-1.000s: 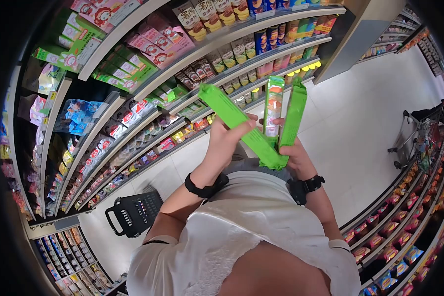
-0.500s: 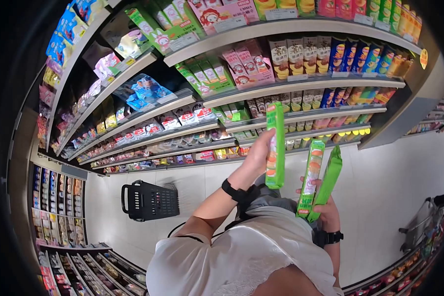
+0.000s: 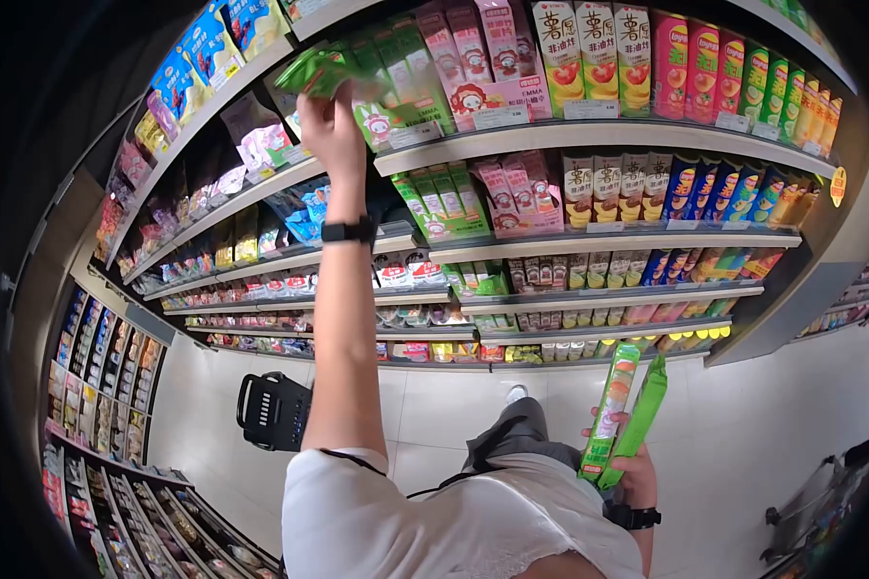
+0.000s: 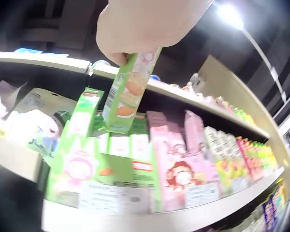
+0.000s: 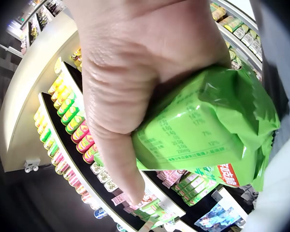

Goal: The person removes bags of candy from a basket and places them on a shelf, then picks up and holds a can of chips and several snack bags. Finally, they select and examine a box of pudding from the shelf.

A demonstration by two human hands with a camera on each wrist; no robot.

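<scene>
My left hand is raised to the upper shelf, its fingers gripping the top of a long green snack packet with orange chips pictured on it. In the left wrist view the packet's lower end overlaps a green display box of similar packets with a rabbit on its front. Down by my waist, my right hand holds two more green packets, one with its printed front showing, the other its plain green side. The right wrist view shows the thumb against a crinkled green packet.
Pink display boxes stand right of the green one, then white snack cartons and pink chip canisters. Hanging blue bags are on the left. A black shopping basket is on the floor; a cart stands at right.
My left hand has moved from in front of my body up and left to the upper shelf, carrying one packet. The right hand stays low with its two packets.
</scene>
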